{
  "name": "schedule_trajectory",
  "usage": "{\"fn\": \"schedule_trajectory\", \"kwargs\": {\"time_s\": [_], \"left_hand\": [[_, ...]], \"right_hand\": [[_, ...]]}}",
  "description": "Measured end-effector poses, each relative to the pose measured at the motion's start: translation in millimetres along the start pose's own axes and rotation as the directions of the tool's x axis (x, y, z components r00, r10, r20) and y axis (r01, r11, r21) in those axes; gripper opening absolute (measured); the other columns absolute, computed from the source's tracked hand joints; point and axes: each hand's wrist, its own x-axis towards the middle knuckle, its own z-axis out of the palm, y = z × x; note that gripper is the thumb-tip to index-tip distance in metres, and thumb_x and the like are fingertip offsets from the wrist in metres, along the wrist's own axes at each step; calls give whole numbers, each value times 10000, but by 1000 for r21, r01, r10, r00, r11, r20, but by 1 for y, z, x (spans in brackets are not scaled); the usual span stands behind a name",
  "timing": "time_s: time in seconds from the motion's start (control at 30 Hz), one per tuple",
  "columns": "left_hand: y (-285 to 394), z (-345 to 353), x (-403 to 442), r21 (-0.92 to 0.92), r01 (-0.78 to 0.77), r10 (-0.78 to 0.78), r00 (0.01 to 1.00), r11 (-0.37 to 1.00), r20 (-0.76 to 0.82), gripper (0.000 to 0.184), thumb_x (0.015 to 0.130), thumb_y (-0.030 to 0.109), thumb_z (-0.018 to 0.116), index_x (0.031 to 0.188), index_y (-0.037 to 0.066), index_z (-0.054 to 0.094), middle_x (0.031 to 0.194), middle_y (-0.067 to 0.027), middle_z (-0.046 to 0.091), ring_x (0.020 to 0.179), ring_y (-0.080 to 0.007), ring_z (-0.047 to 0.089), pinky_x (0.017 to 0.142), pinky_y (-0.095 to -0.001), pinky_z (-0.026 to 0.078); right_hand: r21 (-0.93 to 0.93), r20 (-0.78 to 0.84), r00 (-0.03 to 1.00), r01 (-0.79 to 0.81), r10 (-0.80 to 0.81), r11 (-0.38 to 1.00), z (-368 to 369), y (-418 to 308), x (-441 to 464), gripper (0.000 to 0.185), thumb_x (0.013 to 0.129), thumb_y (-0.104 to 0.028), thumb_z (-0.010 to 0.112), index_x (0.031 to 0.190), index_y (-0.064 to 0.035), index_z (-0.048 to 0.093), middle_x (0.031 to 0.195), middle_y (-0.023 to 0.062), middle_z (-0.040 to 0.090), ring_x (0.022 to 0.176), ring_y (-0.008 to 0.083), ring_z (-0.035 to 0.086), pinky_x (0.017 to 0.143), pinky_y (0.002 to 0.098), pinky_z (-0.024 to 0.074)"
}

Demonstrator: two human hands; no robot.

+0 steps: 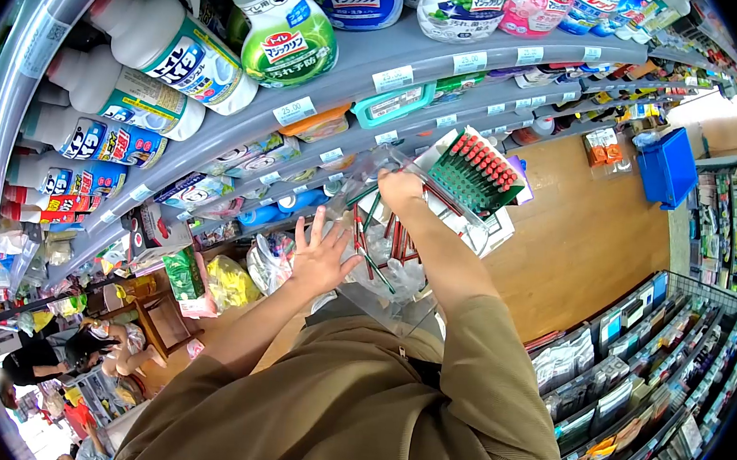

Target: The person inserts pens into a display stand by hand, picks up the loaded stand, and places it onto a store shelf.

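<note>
Loose pencils (375, 269) are seen amid clear plastic (408, 280) before the body; they should prove light, stiff and slick, best gripped mid-shaft. The left hand (323, 258) is spread just beside them; the right hand (401, 191) is curled, its grip hidden. Access is narrowed by the red-tipped stack (482, 174) and shelf (432, 71).

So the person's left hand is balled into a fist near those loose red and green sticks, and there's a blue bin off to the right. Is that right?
Not quite: the head view shows the left hand open, with its fingers spread. It is near the loose red and green sticks, and the blue bin is off to the right.
</note>
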Motion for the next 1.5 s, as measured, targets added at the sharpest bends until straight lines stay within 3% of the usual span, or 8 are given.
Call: {"fn": "schedule_trajectory", "kwargs": {"time_s": [0.17, 0.27, 0.43, 0.53, 0.6, 0.73, 1.1, 1.5], "left_hand": [[1, 3, -1, -1, 21, -21, 1000, 1000, 22, 671, 994, 602, 487, 1421, 95, 594, 1495, -148, 526, 1557, -439, 77, 1183, -695, 30], [0, 4, -2, 13, 22, -22, 1000, 1000, 13, 673, 996, 607, 480, 1422, 98, 594, 1499, -135, 524, 1557, -437, 78, 1182, -697, 43], [-1, 5, -2, -16, 2, -3, 999, 1000, -54, 650, 994, 589, 486, 1371, 79, 631, 1473, -139, 541, 1558, -410, 110, 1174, -701, 89], [-1, 4, -1, -31, -1, -1, 998, 1000, -55, 657, 993, 590, 491, 1386, 79, 616, 1464, -146, 549, 1556, -416, 116, 1177, -699, 70], [-1, 4, -1, -41, 5, -6, 999, 999, -43, 664, 990, 589, 501, 1403, 78, 598, 1464, -149, 548, 1553, -421, 121, 1180, -698, 51], [-1, 6, -1, -53, -9, 6, 998, 999, -57, 657, 991, 587, 502, 1394, 78, 608, 1460, -150, 550, 1552, -422, 126, 1181, -697, 48], [-1, 5, -2, -39, -2, -2, 995, 999, -97, 636, 991, 578, 509, 1360, 74, 629, 1448, -142, 551, 1551, -413, 140, 1180, -691, 83], [-1, 5, -2, -44, 8, -12, 996, 999, -84, 640, 992, 583, 497, 1373, 84, 620, 1467, -136, 540, 1553, -403, 142, 1178, -695, 97]], "right_hand": [[-29, 115, 992, 56, -53, 998, -79, -12, -57, 201, 898, -97, 616, 1000, -62, 785, 1049, 132, 773, 987, 286, 754, 778, 399, 610], [-26, 57, 996, -67, 69, 997, -110, 5, -96, 193, 877, -114, 634, 978, -114, 798, 1017, 95, 776, 967, 277, 752, 794, 415, 607], [157, -377, 926, 53, 11, 986, -159, 73, -163, 155, 821, -253, 760, 895, -119, 785, 926, 115, 687, 922, 320, 690, 776, 439, 575], [374, -348, 933, 50, 90, 926, -173, 99, -174, 171, 828, -222, 750, 915, -77, 775, 931, 169, 692, 924, 355, 684, 785, 459, 560], [556, -174, 942, -147, 287, 818, -174, 107, -176, 183, 858, -177, 704, 964, -38, 755, 962, 223, 690, 931, 390, 676, 796, 479, 547], [432, -448, 868, 0, 214, 902, -130, 122, -149, 162, 898, -123, 629, 961, -8, 724, 991, 224, 700, 909, 398, 685, 801, 480, 546], [242, -442, 880, -71, 175, 968, -95, 107, -94, 117, 930, -117, 584, 922, -20, 650, 923, 195, 711, 867, 371, 704, 768, 485, 565], [236, -367, 915, -85, 169, 968, -96, 103, -88, 163, 924, -122, 589, 858, 13, 651, 825, 244, 687, 802, 411, 689, 744, 510, 545]]}}
